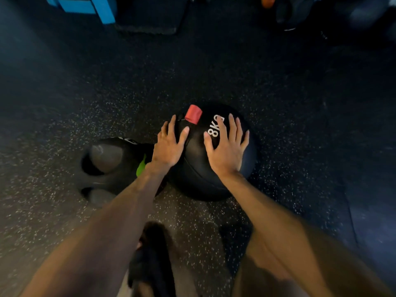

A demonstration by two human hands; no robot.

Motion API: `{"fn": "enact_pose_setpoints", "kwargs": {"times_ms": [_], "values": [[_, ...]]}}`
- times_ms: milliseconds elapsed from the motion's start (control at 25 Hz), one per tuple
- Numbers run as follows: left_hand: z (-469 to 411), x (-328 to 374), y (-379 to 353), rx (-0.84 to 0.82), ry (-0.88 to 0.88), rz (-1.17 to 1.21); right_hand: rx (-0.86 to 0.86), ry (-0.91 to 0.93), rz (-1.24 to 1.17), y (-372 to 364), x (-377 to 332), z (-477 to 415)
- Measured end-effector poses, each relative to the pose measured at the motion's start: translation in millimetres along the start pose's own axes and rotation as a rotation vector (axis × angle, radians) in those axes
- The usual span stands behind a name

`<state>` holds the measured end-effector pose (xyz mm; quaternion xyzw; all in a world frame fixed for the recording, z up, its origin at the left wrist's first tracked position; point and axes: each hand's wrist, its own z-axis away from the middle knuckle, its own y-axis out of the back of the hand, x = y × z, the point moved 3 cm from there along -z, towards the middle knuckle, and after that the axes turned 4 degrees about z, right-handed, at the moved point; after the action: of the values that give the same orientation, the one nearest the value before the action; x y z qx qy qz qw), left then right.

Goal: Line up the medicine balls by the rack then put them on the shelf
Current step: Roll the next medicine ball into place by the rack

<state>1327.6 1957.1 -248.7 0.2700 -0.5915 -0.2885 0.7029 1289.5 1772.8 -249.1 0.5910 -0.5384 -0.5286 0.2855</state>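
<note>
8KG medicine ball (199, 168) sits on the speckled floor (278, 93) at frame centre, red tab (193, 114) on its top. Left hand (168, 146) and right hand (227, 151) both lie flat on its upper surface, fingers (232, 127) straight and spread apart, not curled round it. Second ball (111, 166) with a green patch lies just beside it at left-centre; blue frame (85, 5) at upper left.

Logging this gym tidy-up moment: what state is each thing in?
8 kg ball: on floor, under both hands.
Second ball: on floor, to its left.
Left hand: open, fingers spread on 8 kg ball.
Right hand: open, fingers spread on 8 kg ball.
</note>
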Motion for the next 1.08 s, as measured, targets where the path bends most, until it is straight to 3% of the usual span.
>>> {"fn": "enact_pose_setpoints", "kwargs": {"times_ms": [160, 280, 360, 480, 920, 1080], "values": [[6, -7, -13, 0.008, -0.353, -0.167, -0.029, -0.063, -0.061, -10, -3, -54], [-42, 11, -5, -0.100, -0.440, -0.244, -0.108, -0.149, -0.140, -16, 9, -106], [-83, 33, -1, -0.206, -0.423, -0.269, -0.147, -0.218, -0.203, -16, 19, -132], [-131, 52, -8, -0.203, -0.416, -0.275, -0.141, -0.281, -0.227, -16, 27, -151], [-286, 118, -34, -0.444, -0.164, -0.162, 0.122, -0.267, -0.038, -46, 12, -100], [-333, 130, -52, -0.403, -0.137, -0.083, 0.127, -0.303, -0.037, -45, 24, -148]]}}
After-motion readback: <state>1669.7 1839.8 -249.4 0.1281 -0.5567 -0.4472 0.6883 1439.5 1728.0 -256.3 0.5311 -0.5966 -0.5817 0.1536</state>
